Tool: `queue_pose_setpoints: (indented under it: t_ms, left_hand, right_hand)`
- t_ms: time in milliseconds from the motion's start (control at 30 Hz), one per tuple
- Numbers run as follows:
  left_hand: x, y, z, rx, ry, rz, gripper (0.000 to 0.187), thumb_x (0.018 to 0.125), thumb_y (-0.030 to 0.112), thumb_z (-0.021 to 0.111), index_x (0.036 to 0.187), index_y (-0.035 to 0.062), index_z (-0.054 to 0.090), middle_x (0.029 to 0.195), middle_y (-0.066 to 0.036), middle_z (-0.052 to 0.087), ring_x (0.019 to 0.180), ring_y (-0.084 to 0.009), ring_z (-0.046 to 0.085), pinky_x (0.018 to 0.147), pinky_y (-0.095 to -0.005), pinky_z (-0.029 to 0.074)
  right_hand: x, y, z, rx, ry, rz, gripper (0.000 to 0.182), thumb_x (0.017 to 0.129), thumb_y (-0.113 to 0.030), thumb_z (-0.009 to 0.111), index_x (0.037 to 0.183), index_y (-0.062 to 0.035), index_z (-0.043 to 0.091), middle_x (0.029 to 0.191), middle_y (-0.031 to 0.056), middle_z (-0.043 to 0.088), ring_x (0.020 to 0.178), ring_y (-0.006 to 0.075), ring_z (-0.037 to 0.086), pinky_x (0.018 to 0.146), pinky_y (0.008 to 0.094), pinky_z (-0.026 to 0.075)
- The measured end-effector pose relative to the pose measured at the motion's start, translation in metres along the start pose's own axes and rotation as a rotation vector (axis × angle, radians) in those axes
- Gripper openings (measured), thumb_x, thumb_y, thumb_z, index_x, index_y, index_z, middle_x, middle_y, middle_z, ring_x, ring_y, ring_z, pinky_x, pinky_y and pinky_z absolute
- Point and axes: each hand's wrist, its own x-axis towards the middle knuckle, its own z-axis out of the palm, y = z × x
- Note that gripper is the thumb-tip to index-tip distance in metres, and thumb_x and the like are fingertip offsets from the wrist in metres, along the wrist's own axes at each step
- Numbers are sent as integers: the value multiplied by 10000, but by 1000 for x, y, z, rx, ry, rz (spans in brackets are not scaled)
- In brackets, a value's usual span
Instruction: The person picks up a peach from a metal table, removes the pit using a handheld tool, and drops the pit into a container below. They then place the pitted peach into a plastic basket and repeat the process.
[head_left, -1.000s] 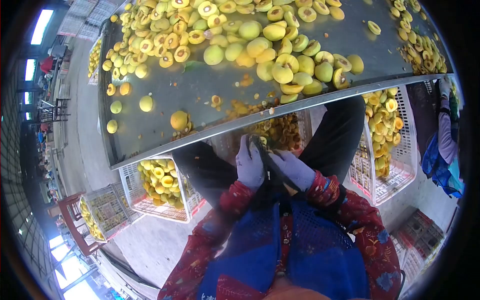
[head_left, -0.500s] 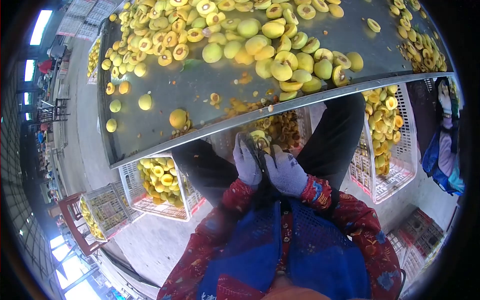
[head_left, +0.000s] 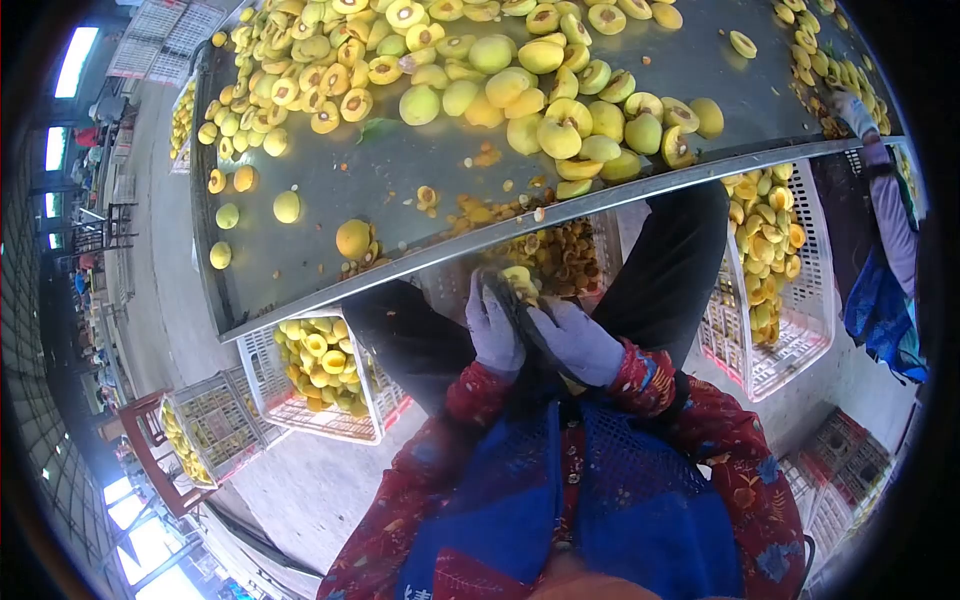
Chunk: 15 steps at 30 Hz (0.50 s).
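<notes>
Both my hands wear pale purple gloves and work close together below the table's front edge. My left hand [head_left: 493,328] is closed at the left side of a yellow-green apricot [head_left: 521,284], which sits at the fingertips. My right hand [head_left: 580,342] closes in from the right, its fingers against the same fruit. A dark object [head_left: 528,322] lies between the palms; its shape is partly hidden and blurred. Halved and whole apricots [head_left: 400,60] are heaped on the metal table [head_left: 320,185] in front of me, many with brown pits showing.
A crate of dark fruit pieces [head_left: 570,255] stands under the table, beyond my hands. Plastic crates with apricots stand at left [head_left: 375,400] and right [head_left: 815,290]. The table's metal rim [head_left: 450,245] runs above my knees. A co-worker's gloved hand [head_left: 855,115] reaches onto the table at far right.
My right hand has shifted slightly, and the apricot between my hands has turned or shifted. The co-worker's hand has moved up from below the rim onto the fruit at far right.
</notes>
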Motion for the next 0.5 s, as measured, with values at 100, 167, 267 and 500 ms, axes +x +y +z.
queue_pose_setpoints:
  t_ms: [100, 167, 267, 500]
  left_hand:
    - [1, 21, 5, 206, -165, 7, 363, 989, 203, 331, 1235, -39, 445, 1092, -124, 580, 962, -181, 565, 836, -289, 461]
    - [6, 18, -1, 164, -168, -105, 355, 987, 211, 321, 1188, -39, 474, 1060, -121, 594, 927, -177, 578, 819, -290, 464]
    - [5, 27, 2, 242, -232, 5, 394, 977, 280, 339, 1150, -37, 494, 1039, -122, 604, 885, -178, 592, 804, -294, 470]
    - [14, 33, 0, 154, -535, -6, 601, 902, 536, 390, 1147, 3, 519, 1030, -149, 608, 938, -222, 599, 850, -325, 455]
  right_hand:
    - [4, 14, 0, 130, 56, -139, 298, 896, -224, 539, 1069, 18, 521, 893, 152, 547, 767, 262, 560, 631, 356, 463]
    - [7, 11, -11, 658, -6, 92, 326, 903, -298, 548, 1051, -9, 532, 866, 116, 543, 679, 205, 546, 564, 333, 449]
    - [6, -17, -47, 1833, -331, 876, 367, 940, -417, 464, 993, -61, 532, 743, 41, 525, 476, 99, 447, 423, 260, 373]
    - [-3, -3, -26, 2106, -382, 782, 342, 951, -383, 447, 1138, -102, 502, 881, 84, 572, 481, 121, 482, 388, 243, 374]
